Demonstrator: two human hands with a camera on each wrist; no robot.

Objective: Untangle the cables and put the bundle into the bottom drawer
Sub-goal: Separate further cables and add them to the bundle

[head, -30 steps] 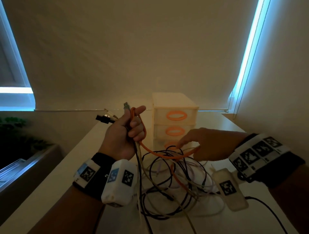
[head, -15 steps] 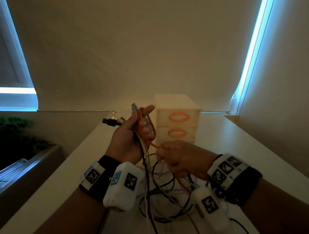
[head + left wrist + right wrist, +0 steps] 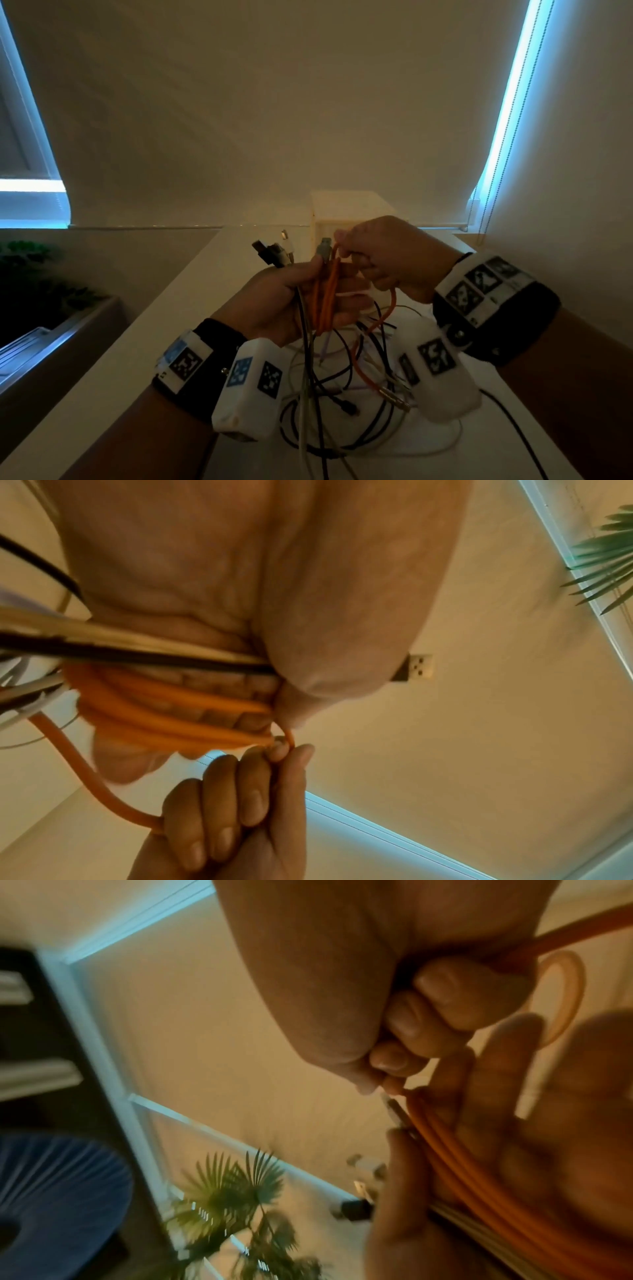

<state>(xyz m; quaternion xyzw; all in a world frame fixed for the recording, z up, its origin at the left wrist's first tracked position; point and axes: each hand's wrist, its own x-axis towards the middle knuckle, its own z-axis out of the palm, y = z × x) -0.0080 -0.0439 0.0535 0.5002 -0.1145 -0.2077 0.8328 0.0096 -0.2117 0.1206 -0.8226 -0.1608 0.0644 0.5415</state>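
My left hand (image 3: 335,281) is raised over the table, and its thumb clamps several cable ends against the fingers. Black, grey and white plugs (image 3: 274,251) stick up above it. An orange cable (image 3: 325,298) lies in loops across its palm, plain in the left wrist view (image 3: 192,723). My right hand (image 3: 342,246) pinches that orange cable beside a grey plug (image 3: 323,246) at the top of the left hand; the pinch (image 3: 383,1077) is in the right wrist view. A loose tangle of cables (image 3: 342,394) lies on the table below. The cream drawer unit (image 3: 346,209) stands behind the right hand, its fronts hidden.
The white table (image 3: 120,394) runs away to a closed blind at the back wall. Left of the table's edge is a drop with a dark planter and plant (image 3: 30,274). One orange drawer handle (image 3: 565,996) appears behind the right fingers. A wall stands close on the right.
My right hand has risen from the tangle to the top of the left hand, drawing the orange cable up. More orange loops now lie in the left palm. The drawer fronts are now covered.
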